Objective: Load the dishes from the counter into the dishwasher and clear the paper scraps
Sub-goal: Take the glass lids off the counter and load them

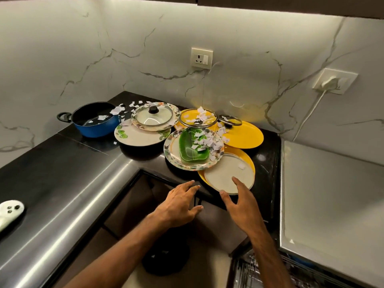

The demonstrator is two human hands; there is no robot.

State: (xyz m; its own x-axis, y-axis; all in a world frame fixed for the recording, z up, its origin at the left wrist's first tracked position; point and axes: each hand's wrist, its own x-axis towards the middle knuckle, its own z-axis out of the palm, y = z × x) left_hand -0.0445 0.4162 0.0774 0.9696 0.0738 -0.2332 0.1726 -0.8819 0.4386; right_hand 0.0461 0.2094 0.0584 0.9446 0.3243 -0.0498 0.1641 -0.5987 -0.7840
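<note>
Right grip, spread wide and empty, hovers at the near rim of the white plate lying on a yellow plate; left grip, also spread, is just left of it.

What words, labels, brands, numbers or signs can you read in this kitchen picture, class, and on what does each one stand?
No text here can be read.
On the torn white paper scraps: a few dark marks, too small and blurred to read.
On the white wall socket: no legible label or brand.
</note>
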